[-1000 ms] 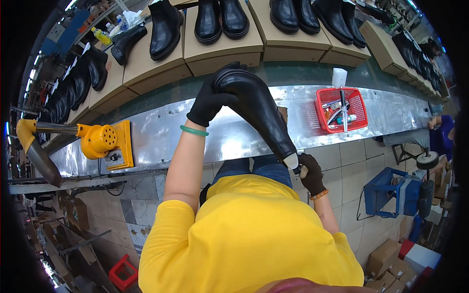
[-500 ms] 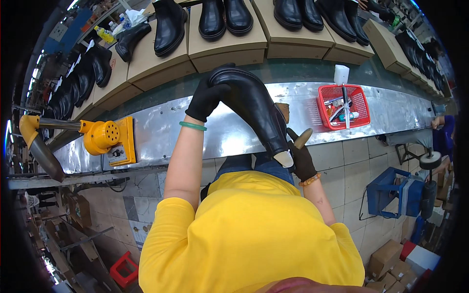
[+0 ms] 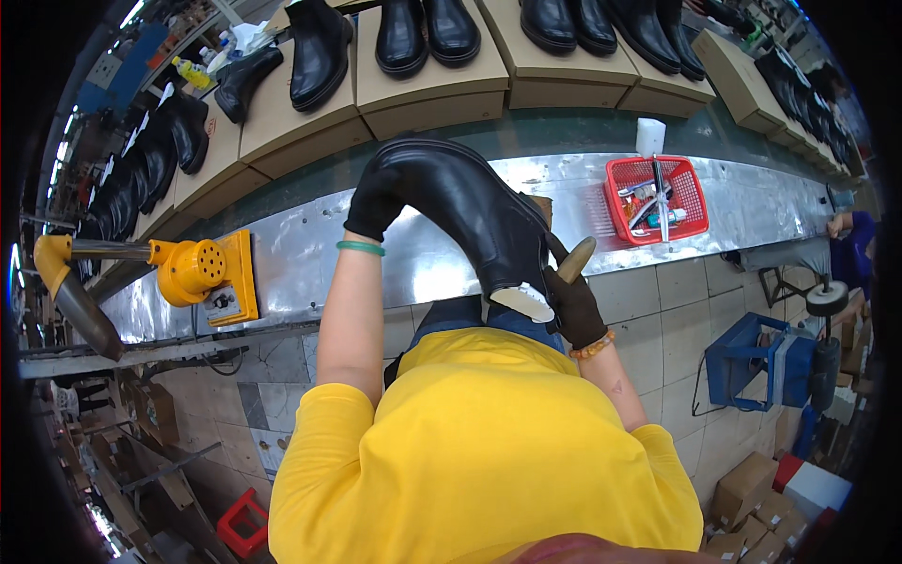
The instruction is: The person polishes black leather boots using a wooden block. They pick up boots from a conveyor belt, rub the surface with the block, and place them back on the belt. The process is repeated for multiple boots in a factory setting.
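Observation:
A black leather ankle boot (image 3: 460,209) is held above the metal-topped bench, its toe up at the left and its shaft slanting down toward me. White lining or stuffing (image 3: 524,301) shows at the shaft's opening. My left hand (image 3: 381,199), in a black glove, is closed round the toe end. At the opening's right edge, my right hand (image 3: 576,308), in a dark brown glove, grips the shaft; some of its fingers are hidden by the boot. From that glove sticks up a tan, rounded piece (image 3: 576,259), either a covered finger or a small tool; I cannot tell which.
A red plastic basket (image 3: 656,201) with small tools and tubes stands right on the metal bench (image 3: 742,202), a white roll (image 3: 649,136) behind it. A yellow machine with a bent nozzle (image 3: 193,271) stands left. Behind, cardboard boxes (image 3: 430,107) carry several black boots.
The boot has rolled and shifted slightly left, so its opening faces me more widely. My left hand has come down and left a little with the toe; my right hand stays at the shaft.

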